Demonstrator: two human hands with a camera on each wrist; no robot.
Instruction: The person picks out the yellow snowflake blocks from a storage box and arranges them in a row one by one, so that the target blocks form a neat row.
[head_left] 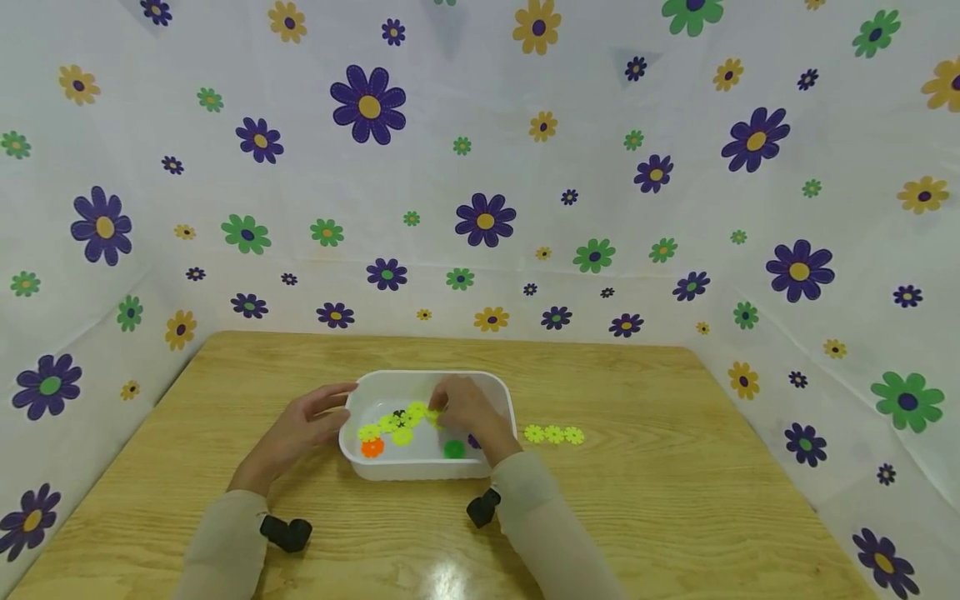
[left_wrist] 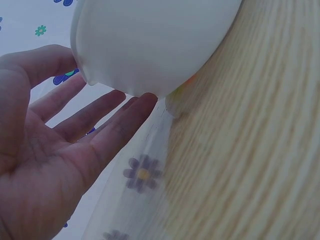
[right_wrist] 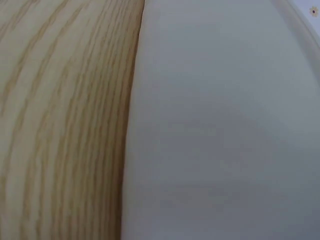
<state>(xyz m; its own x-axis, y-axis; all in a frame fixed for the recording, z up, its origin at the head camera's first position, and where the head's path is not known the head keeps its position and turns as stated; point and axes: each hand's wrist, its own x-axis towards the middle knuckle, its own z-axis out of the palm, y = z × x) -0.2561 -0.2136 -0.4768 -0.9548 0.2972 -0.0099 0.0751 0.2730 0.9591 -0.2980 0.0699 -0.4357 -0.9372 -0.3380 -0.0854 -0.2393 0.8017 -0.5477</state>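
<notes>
A white plastic tub (head_left: 420, 471) holds several yellow-green flower-shaped interlocking discs (head_left: 387, 424), an orange disc (head_left: 372, 448), a green disc (head_left: 453, 450) and dark ones partly covered. My right hand (head_left: 472, 412) reaches into the tub, its fingers curled down and pinching a yellow-green disc at the fingertips; the hand hides part of it. At the tub's left end is my left hand (head_left: 300, 429), fingers extended and touching the rim. The left wrist view shows that hand (left_wrist: 65, 135) with fingertips against the tub's outer wall (left_wrist: 150, 45). Only tub wall (right_wrist: 215, 125) and tabletop fill the right wrist view.
Three yellow-green discs (head_left: 553, 434) lie in a row on the wooden table (head_left: 637, 508), just right of the tub. A white cloth with printed flowers (head_left: 570, 275) encloses the table's back and sides.
</notes>
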